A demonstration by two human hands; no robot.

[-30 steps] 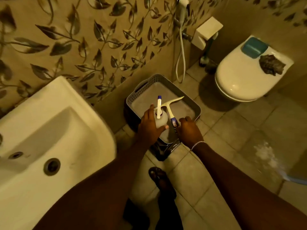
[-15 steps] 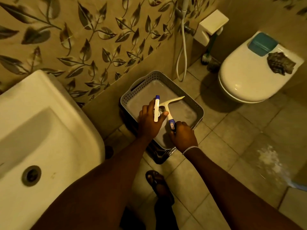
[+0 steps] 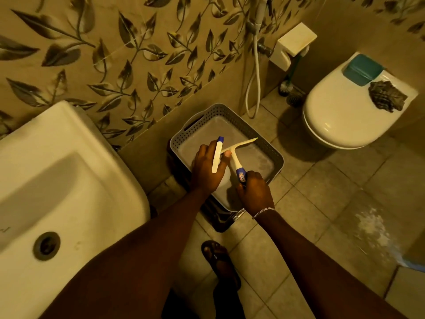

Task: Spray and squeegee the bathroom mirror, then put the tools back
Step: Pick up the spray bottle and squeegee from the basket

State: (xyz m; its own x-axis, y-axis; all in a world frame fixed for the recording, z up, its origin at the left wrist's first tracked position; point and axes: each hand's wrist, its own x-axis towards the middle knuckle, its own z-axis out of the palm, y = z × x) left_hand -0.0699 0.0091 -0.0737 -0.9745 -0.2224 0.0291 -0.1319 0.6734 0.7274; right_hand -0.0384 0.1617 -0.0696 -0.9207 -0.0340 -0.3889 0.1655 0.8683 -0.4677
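Note:
A grey perforated basket [image 3: 232, 116] stands on the floor by the tiled wall. Over its near half, my left hand [image 3: 205, 169] grips a white spray bottle [image 3: 217, 155] with a blue nozzle tip; the bottle's body is mostly hidden under the hand. Just right of it, my right hand [image 3: 254, 192] holds a white squeegee [image 3: 236, 149] by its blue handle, blade pointing away over the basket. The mirror is out of view.
A white sink [image 3: 69, 180] juts out at the left. A closed toilet [image 3: 345, 111] at the right carries a teal box and a dark cloth. A hand-shower hose [image 3: 255, 72] hangs on the wall. My sandalled foot [image 3: 218, 261] stands below the basket.
Both hands have lowered a little over the basket, still holding the bottle and the squeegee. The camera has tilted down slightly.

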